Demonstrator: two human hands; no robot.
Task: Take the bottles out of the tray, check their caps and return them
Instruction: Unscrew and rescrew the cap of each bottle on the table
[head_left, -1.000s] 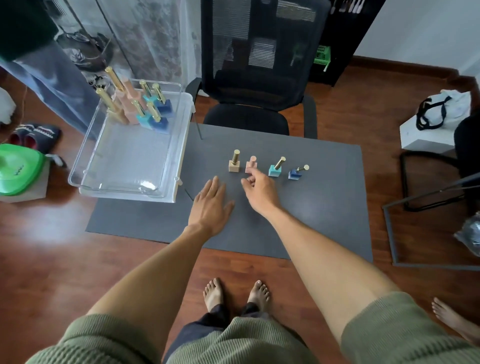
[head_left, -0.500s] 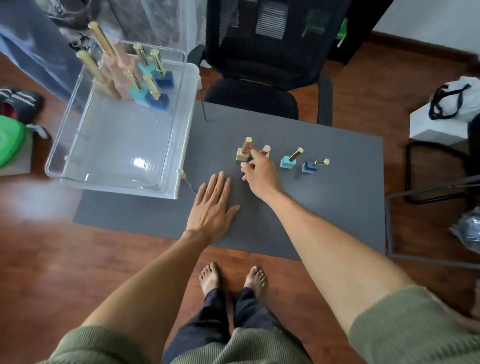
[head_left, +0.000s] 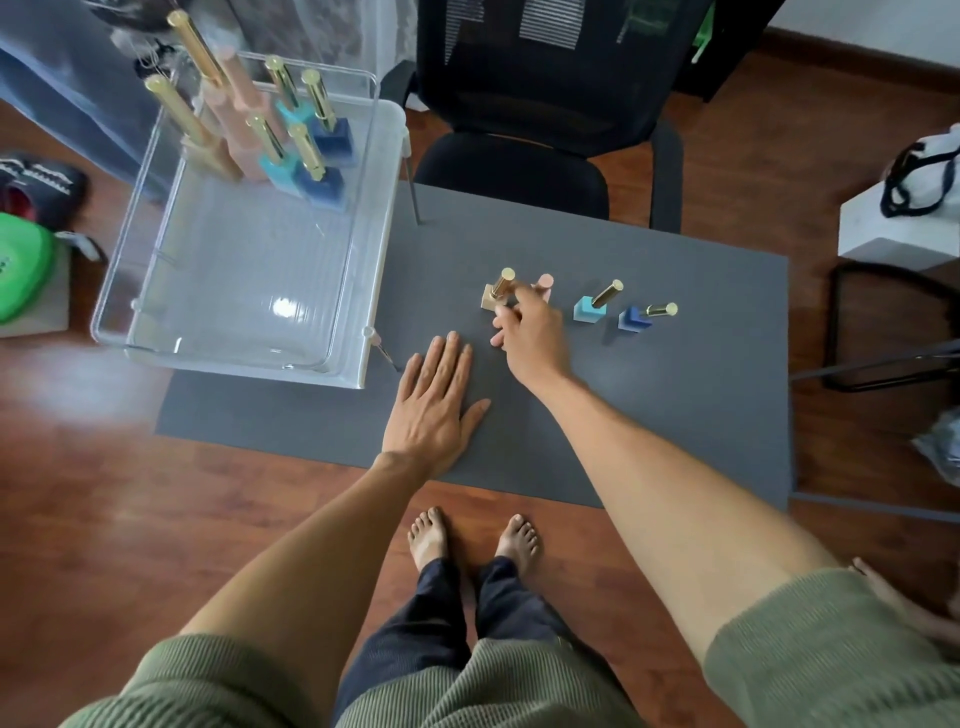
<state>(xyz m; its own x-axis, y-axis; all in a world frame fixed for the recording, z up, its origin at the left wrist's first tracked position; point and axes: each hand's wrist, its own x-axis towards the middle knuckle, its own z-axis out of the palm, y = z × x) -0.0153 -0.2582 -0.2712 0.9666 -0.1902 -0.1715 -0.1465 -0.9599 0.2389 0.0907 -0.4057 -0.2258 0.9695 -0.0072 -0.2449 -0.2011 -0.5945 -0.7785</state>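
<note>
Fingers of right hand (head_left: 530, 338): curled, pinching pink bottle (head_left: 544, 285), mid-table, between tan bottle (head_left: 496, 292) and teal bottle (head_left: 592, 305); blue bottle (head_left: 636, 317) at row's end. Left hand (head_left: 434, 402): flat on grey table (head_left: 675, 405), fingers straight. Clear tray (head_left: 249, 291): table's left edge, six bottles grouped at its far end. Black chair (head_left: 545, 104) behind table.

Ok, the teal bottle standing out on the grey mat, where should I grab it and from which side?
Grip the teal bottle by its square base, coming from the near side. The gold cap is narrow, while the base offers flat faces for thumb and fingers. The dark blue bottle stands close on its right and the right hand is busy to its left, so the near side looks freest.
</note>
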